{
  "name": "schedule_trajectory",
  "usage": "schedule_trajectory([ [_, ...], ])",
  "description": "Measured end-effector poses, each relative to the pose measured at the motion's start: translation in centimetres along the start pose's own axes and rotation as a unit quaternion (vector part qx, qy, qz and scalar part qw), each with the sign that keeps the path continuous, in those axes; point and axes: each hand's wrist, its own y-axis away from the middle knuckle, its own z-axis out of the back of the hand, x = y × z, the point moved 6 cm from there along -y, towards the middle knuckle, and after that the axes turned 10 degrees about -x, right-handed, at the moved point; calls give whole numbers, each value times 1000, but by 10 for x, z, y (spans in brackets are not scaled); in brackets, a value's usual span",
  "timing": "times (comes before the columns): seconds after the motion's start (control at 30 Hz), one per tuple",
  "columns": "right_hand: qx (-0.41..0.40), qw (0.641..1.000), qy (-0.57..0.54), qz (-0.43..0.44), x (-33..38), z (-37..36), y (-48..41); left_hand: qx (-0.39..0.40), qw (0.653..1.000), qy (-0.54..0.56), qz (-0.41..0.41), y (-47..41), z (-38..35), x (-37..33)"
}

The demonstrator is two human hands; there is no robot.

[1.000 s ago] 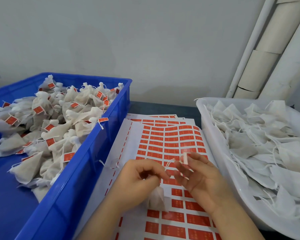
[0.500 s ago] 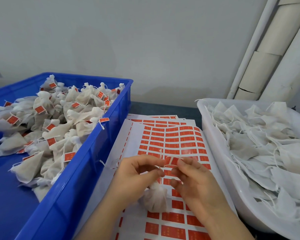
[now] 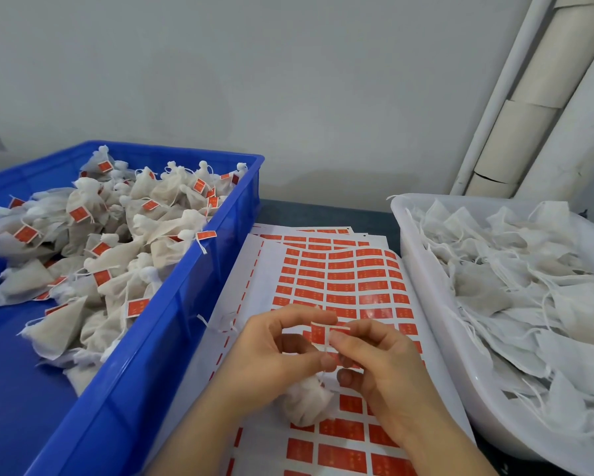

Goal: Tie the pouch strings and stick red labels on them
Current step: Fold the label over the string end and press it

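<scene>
Over label sheets (image 3: 340,280), left hand (image 3: 271,355) and right hand (image 3: 384,365) pinch pouch string (image 3: 327,340) (seemingly red-labelled).

The left hand (image 3: 275,352) and right hand (image 3: 381,365) meet, fingers (image 3: 305,312) curled in pinches.

One each: left hand (image 3: 271,355); right hand (image 3: 388,369); blue crate (image 3: 171,314); white tub (image 3: 433,304); held pouch (image 3: 307,405); held label (image 3: 319,333).

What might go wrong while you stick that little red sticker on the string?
The small red label, pinched by the left hand and right hand, might fold crooked over the thin white string, or stick to a fingertip instead. The string might also slip out before the label closes, leaving the white mesh pouch untagged.
</scene>
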Motion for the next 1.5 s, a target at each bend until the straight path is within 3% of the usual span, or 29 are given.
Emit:
schedule_trajectory([
  [0.67,35,999,-21,-15,-3,-3,-1,49,999,8,-12,3,-4,0],
  [1.03,-4,999,33,3,-8,0,-4,34,999,-10,-22,3,-4,0],
  [1.5,-12,1000,17,17,-4,-1,-1,7,999,-26,-32,3,0,2],
])
